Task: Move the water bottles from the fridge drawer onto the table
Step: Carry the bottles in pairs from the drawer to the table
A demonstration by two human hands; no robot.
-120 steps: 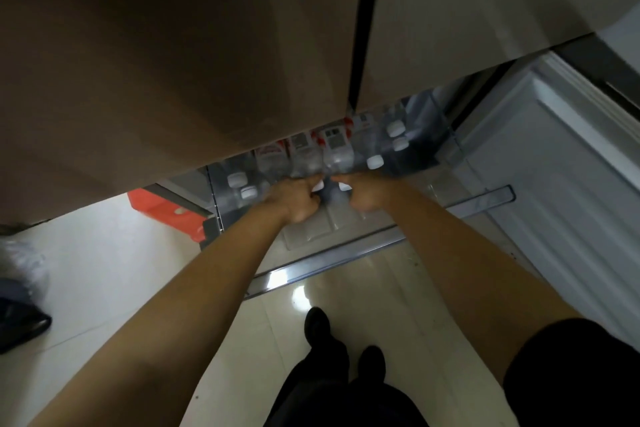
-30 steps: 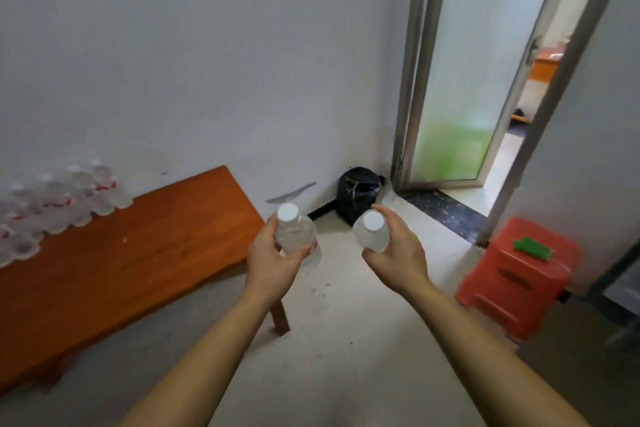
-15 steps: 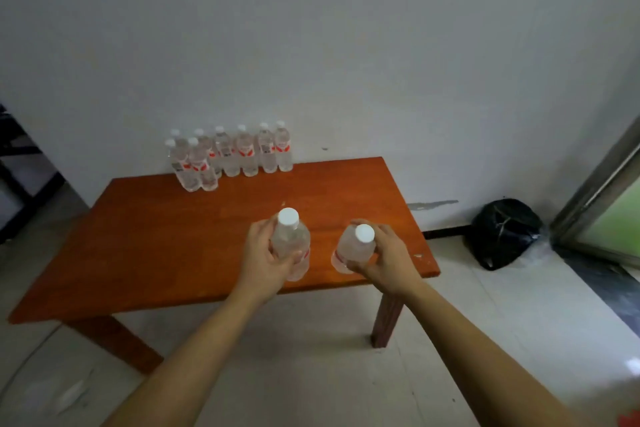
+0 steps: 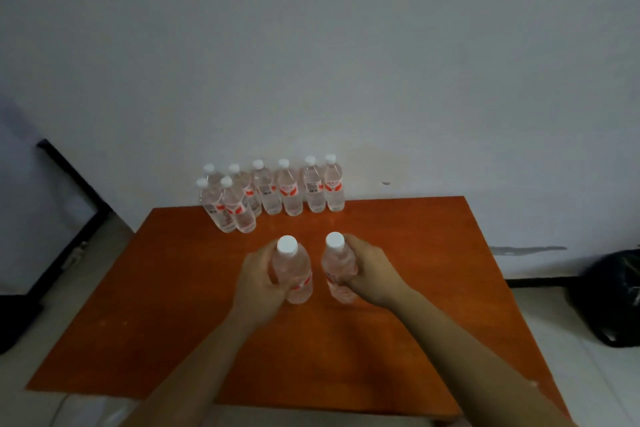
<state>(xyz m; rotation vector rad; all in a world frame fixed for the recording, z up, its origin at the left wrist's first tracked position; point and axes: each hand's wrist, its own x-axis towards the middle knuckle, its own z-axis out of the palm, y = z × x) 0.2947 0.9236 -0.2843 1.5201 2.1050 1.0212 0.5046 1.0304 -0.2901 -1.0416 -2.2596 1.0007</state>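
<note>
Because each hand carries one bottle, the left hand (image 4: 258, 282) wraps its bottle (image 4: 291, 274) and the right hand (image 4: 372, 276) wraps the other bottle (image 4: 338, 269), both over the table (image 4: 433, 253) middle, probably to join the standing bottles (image 4: 273, 192) at the far edge. Both held bottles are nearly upright, caps up, long axis vertical.

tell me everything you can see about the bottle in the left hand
The clear plastic water bottle in the left hand has a white screw cap and a red-and-white label band low on its body. It looks full and sealed, and stands upright, leaning slightly. The left hand wraps its middle in a closed grip, over the orange-brown wooden table. Whether its base touches the tabletop cannot be told. It sits apart from the matching clear bottle in the right hand.
</note>
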